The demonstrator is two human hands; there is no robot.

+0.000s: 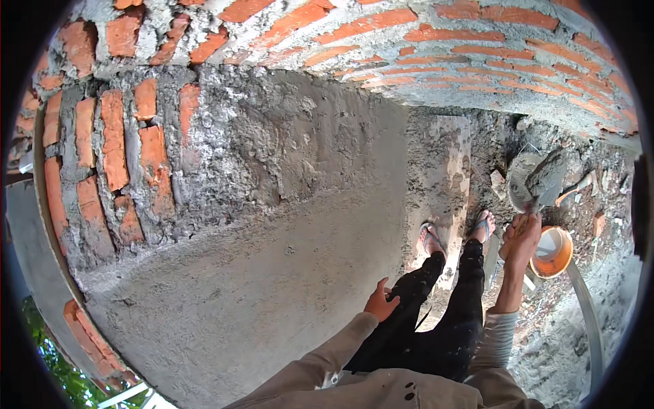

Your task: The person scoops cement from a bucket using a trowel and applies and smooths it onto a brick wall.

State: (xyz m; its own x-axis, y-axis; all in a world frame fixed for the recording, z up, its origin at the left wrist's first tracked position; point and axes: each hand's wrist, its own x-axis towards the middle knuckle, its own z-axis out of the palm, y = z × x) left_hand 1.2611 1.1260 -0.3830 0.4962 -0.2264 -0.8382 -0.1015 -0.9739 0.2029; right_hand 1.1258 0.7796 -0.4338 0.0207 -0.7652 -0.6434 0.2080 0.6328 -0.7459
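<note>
My right hand (521, 235) is closed round the handle of a trowel (547, 176), whose blade carries a heap of grey wet mortar. Below the blade sits a round mortar pan (519, 180), partly covered by it. Nothing is in my left hand (381, 301); its fingers are apart, beside my left thigh and close to the plastered wall (293, 259). Smooth grey plaster covers the lower part of that wall, while rough mortar (252, 136) and bare red bricks (114, 140) show farther up and to the left.
A mortar-spotted plank (449, 150) lies under my sandalled feet. An orange bucket (552, 252) with pale liquid stands right of my right hand, a long grey strip (587, 313) beside it. Another brick wall (477, 51) runs along the far side. Rubble litters the ground.
</note>
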